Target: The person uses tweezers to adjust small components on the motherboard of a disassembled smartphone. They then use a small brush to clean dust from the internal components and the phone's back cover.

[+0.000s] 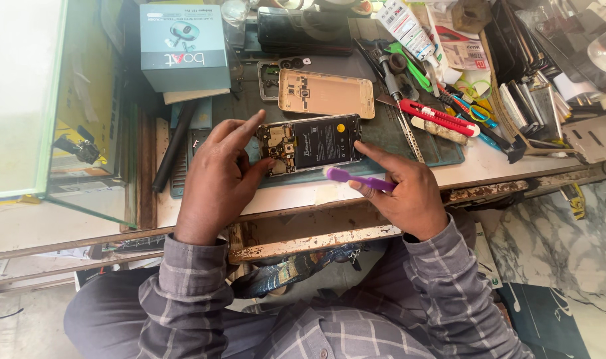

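An opened phone (309,143) lies face down on a dark green work mat (383,133), its circuit board and black battery exposed. My left hand (216,176) holds the phone's left end, thumb at its near corner and index finger raised over its top edge. My right hand (403,189) is closed on a purple toothbrush (356,177), whose bristle head sits just below the phone's near edge. The right index finger touches the phone's right end. The phone's gold back cover (326,93) lies just beyond it on the mat.
A teal box (183,46) stands at the back left, beside a glass case (57,100). A red utility knife (439,116), screwdrivers, tweezers and a tube (406,26) crowd the back right. Stacked phone parts (529,106) sit far right. A black rod (173,146) lies left.
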